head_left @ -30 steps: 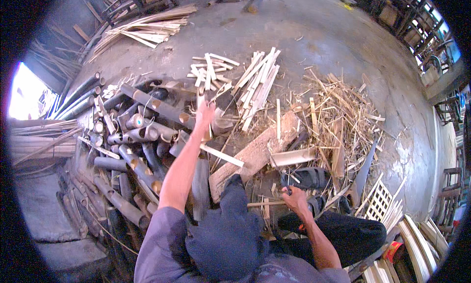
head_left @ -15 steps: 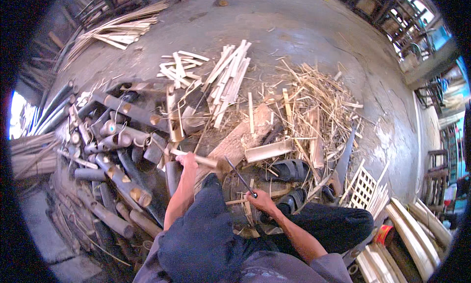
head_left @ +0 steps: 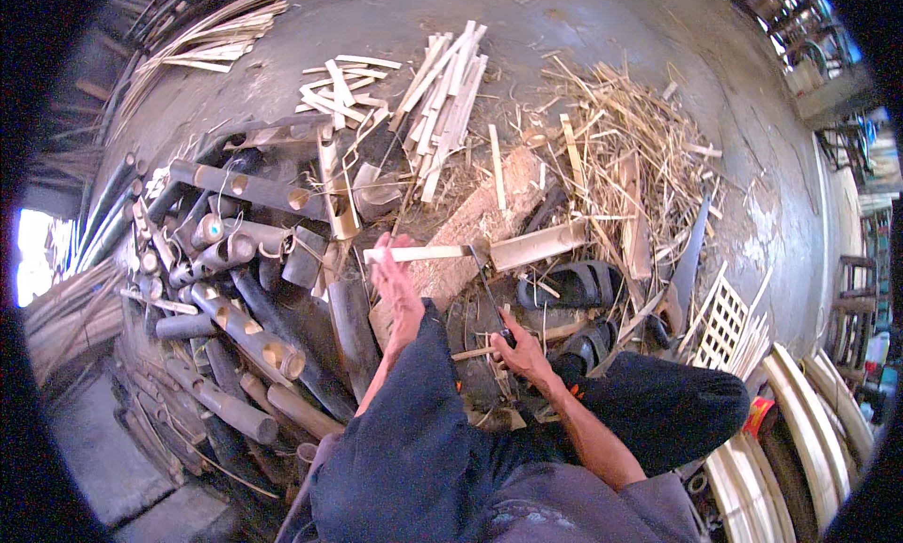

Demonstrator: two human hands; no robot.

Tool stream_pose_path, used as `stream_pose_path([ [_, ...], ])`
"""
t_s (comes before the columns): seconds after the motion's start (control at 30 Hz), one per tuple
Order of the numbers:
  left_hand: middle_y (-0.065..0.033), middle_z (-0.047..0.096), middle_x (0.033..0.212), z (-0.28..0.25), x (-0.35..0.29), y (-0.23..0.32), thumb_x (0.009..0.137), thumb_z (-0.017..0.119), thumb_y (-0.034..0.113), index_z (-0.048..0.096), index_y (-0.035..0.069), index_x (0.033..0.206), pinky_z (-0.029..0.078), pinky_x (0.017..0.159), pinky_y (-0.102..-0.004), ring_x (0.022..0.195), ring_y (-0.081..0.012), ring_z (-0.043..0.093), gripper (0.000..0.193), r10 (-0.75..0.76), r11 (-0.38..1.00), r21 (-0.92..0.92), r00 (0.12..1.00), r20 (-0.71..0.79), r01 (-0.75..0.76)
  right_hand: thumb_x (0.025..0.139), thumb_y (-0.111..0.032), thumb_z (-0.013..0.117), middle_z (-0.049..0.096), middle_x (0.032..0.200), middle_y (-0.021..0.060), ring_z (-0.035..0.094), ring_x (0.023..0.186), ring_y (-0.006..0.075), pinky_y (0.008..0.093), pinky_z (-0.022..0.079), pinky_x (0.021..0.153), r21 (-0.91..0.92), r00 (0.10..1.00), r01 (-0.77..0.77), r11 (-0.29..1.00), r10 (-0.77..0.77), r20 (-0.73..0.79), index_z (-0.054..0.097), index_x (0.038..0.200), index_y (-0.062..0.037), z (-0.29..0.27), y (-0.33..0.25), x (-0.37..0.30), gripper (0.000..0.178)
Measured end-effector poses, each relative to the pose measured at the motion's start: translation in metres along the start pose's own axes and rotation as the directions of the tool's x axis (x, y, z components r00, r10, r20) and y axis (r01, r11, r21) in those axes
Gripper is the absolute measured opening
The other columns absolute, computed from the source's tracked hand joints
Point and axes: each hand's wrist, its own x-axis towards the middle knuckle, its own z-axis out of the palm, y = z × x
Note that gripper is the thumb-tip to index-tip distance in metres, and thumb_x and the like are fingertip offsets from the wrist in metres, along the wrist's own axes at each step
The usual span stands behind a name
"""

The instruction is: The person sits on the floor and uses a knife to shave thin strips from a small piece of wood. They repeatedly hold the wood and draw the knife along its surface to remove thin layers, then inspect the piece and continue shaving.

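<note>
My left hand (head_left: pixel 400 294) is out over a wooden block, its fingers somewhat blurred around one end of a pale bamboo strip (head_left: pixel 437 253). The strip lies roughly level and points to the right. Closed round a dark handle, my right hand (head_left: pixel 525 355) holds a knife (head_left: pixel 491 294), its narrow blade slanting up and left. The blade's tip meets the right end of the strip. Beneath both is the rough wooden block (head_left: pixel 484 209), which runs diagonally away from me. A split bamboo piece (head_left: pixel 538 246) lies just right of the blade.
Dark bamboo tubes (head_left: pixel 249 327) are heaped at the left. Cut strips (head_left: pixel 447 101) lie farther off, with shavings (head_left: pixel 630 157) to their right. A sandal (head_left: pixel 569 285), a saw (head_left: pixel 689 261) and a lattice piece (head_left: pixel 722 322) are at the right, above split bamboo lengths (head_left: pixel 809 430).
The strip has come round from a downward slant to nearly level, and its blur is gone. My left hand's fingers have loosened and spread somewhat. The whole view has shifted.
</note>
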Motion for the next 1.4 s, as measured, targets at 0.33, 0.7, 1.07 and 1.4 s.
stream_pose_path([
  [0.33,-0.0258,0.062,0.074,-0.002,-0.029,0.053,0.1,0.038,0.025,0.061,-0.005,0.091,0.045,0.058,-0.0461,0.069,-0.0444,0.061,0.039,0.157,0.475,0.817,0.945,0.287,-0.328,0.095,-0.034,0.052,0.062,0.086,0.0284,0.062,0.086,0.0439,0.0473,0.048,0.074,-0.059,0.995,-0.051,0.997,0.056,0.083,0.052,0.12,-0.0034,0.003,-0.101,0.001,0.04],
  [0.7,-0.0285,0.062,0.076,0.005,-0.024,0.062,0.099,0.038,0.024,0.06,-0.008,0.085,0.047,0.06,-0.0466,0.072,-0.0425,0.063,0.042,0.227,0.373,0.819,0.898,0.376,-0.437,0.097,-0.043,0.042,0.059,0.072,0.0283,0.058,0.073,0.0489,0.0537,0.044,0.063,-0.097,0.998,0.016,0.995,-0.021,-0.057,0.053,0.09,-0.0014,0.022,-0.077,0.006,0.044],
  [1.07,-0.0184,0.063,0.109,0.0,-0.027,0.014,0.1,0.042,0.02,0.058,-0.001,0.118,0.049,0.078,-0.0349,0.097,-0.0251,0.062,0.032,0.172,0.836,0.457,0.935,0.312,-0.306,0.097,-0.05,0.037,0.062,0.081,0.0268,0.061,0.078,0.0445,0.0496,0.046,0.071,0.049,0.972,-0.192,0.98,0.197,-0.131,0.058,0.092,0.0004,0.0,-0.009,0.033,0.055],
  [1.4,-0.004,0.053,0.079,0.021,0.03,-0.003,0.098,0.045,0.014,0.046,0.004,0.109,0.047,0.058,-0.0308,0.056,-0.0135,0.049,0.015,-0.311,0.95,0.155,0.836,0.452,0.269,0.087,-0.045,0.06,0.066,0.083,0.0206,0.065,0.079,0.0393,0.0451,0.049,0.068,-0.143,0.956,-0.114,0.983,0.069,-0.286,0.062,0.097,-0.0021,-0.024,-0.039,0.026,0.044],
])
